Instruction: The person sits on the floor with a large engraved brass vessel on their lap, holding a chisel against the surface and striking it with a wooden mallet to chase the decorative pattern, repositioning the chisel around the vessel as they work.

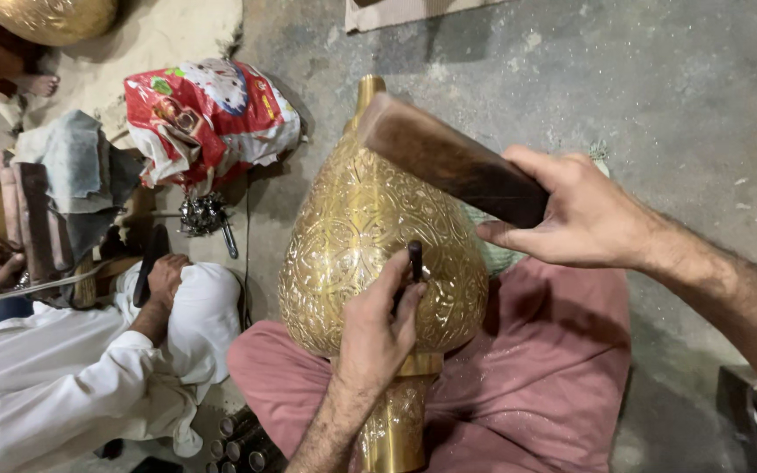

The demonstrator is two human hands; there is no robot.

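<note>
Best done with the punch (414,261) kept square to the brass, tip seated in the pattern line before each blow, taps short and even so the relief stays uniform; vase (382,254) braced firm on the lap to stop it rolling.

Nearest the vase foot: left hand (377,331), fingers curled tight, pinching the dark punch against the belly of the vase, about mid-height. Lying lengthwise over the pink-clad knees, neck pointing away, foot toward the body, engraved surface up.

Just right of the vase shoulder: right hand (578,215), clenched round the end of a dark wooden mallet (451,158), raised above the punch, head tilted over the upper body of the vase, apart from the punch top.

Left of the vase: another person's hand (165,278) resting on a white-clad knee. Farther, beyond the vase neck to the left: a red-and-white bag (208,114) on the concrete floor (659,88).
</note>
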